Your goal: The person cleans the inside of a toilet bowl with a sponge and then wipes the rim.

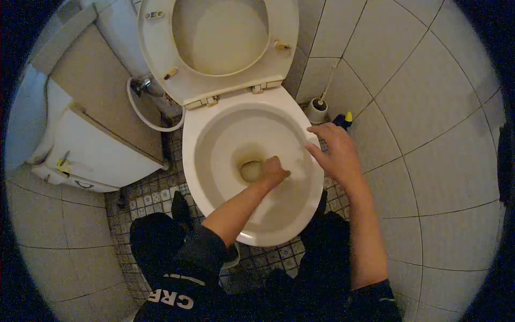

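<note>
Inside the white toilet bowl (pixel 220 155), my left hand (pixel 272 170) is low over the inner wall, just right of the drain hole (pixel 250 170). Its fingers are curled together, and I cannot tell what, if anything, is in them. My right hand (pixel 339 153) is at the right rim, thumb and fingers apart in a curved shape, with fingertips right by the rim's edge. Nothing shows between them. Raised behind the bowl are the toilet seat (pixel 155 48) and the lid (pixel 222 37). Brownish staining rings the drain.
A toilet brush in its holder (pixel 317 110) stands in the right corner, beside a dark bottle with a yellow cap (pixel 347 118). At left is a white cabinet (pixel 102 145), with a white hose (pixel 140 115) behind it. Tiled walls (pixel 450 134) close in on both sides.
</note>
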Demonstrator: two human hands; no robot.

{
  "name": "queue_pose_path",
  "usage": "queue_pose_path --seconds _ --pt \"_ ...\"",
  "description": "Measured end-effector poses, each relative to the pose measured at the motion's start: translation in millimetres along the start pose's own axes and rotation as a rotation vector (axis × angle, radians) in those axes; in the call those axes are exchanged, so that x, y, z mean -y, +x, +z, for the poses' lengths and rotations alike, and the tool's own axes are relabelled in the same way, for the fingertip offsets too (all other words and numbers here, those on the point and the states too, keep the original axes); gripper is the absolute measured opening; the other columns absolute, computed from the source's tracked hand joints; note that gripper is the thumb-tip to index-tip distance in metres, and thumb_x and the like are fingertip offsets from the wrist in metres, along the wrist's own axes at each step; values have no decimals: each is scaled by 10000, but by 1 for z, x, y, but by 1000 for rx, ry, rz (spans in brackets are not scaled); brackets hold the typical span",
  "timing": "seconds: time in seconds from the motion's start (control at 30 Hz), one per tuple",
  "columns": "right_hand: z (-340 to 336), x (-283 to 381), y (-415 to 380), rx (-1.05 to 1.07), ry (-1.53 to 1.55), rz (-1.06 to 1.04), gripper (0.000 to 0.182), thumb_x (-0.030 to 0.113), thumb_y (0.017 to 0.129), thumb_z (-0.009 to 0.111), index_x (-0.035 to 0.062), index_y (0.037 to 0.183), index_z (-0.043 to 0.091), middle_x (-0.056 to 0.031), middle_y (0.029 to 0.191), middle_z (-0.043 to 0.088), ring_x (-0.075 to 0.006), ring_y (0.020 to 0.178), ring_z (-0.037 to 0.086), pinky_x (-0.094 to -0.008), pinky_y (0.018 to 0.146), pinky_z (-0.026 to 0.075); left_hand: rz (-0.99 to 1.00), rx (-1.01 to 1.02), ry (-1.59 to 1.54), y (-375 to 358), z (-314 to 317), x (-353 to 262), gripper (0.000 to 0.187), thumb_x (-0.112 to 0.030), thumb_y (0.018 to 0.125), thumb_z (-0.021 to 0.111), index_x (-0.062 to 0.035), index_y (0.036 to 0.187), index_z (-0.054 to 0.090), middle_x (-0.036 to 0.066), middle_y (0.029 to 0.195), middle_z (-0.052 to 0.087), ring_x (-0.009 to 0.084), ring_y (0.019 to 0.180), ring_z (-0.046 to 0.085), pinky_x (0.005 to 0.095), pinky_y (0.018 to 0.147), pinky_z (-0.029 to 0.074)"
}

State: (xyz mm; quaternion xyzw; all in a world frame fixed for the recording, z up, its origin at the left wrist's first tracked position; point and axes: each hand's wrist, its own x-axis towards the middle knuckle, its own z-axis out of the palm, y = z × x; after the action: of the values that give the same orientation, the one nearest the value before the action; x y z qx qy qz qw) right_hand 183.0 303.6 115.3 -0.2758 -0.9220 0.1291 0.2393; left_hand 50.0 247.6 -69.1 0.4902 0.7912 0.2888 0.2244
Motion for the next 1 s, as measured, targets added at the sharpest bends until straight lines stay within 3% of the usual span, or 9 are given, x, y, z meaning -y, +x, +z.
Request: queue_pose_path --seconds 0.17,0.23,0.37,0.53,0.63,0.73,0.77,0.87,1.0 --pt "1 -9 3 87 33 79 314 240 703 606 60 956 555 -128 948 548 -295 903 500 -371 812 387 178 19 148 -5 6 -9 432 -305 524 704 26 766 567 214 782 571 358 746 551 391 700 447" --pt "5 -11 0 54 50 52 317 241 706 606 60 960 553 -128 966 550 -287 897 505 -366 807 391 112 234 -29 -30 -22 -35 396 -279 528 691 25 748 567 223 798 566 356 760 551 394 711 446" --pt "7 -1 2 42 49 19 313 241 704 609 60 954 558 -125 959 558 -283 901 508 -361 800 397 129 124 -6 -35 -5 -12 383 -278 519 685 27 719 569 222 779 569 355 755 556 390 712 450" --pt "6 6 0 92 87 91 298 238 711 603 49 938 566 -125 923 568 -283 885 522 -358 787 406 170 201 62 -23 -9 -31 487 -384 534 698 29 746 548 223 783 561 376 732 541 415 674 444" --pt "7 7 0 67 109 64 302 235 712 601 41 940 563 -133 915 566 -285 860 533 -360 776 411 245 253 -30 -41 -13 -25 461 -350 547 698 35 746 540 226 779 559 368 734 543 417 682 442" --pt "10 6 3 91 86 48 312 237 710 603 34 942 561 -136 908 567 -282 840 540 -358 763 417 117 67 59 -25 12 18 351 -215 508 683 18 743 566 204 759 564 347 752 549 400 702 448" --pt "9 6 5 92 81 46 312 237 710 603 34 942 561 -136 908 567 -282 840 540 -358 763 417 132 126 91 -20 1 13 336 -198 527 677 16 755 556 205 782 562 345 768 544 405 699 443" --pt "10 5 6 105 96 66 305 234 710 603 39 941 561 -129 901 568 -279 845 539 -354 760 419 164 87 41 -15 -5 -25 443 -291 576 697 20 837 519 205 797 554 365 772 533 425 695 435" --pt "9 5 3 88 84 84 283 222 711 604 48 930 560 -123 893 569 -278 866 536 -349 762 419 233 29 -98 -11 3 -13 441 -289 570 697 18 834 522 206 801 556 360 805 528 422 720 429"
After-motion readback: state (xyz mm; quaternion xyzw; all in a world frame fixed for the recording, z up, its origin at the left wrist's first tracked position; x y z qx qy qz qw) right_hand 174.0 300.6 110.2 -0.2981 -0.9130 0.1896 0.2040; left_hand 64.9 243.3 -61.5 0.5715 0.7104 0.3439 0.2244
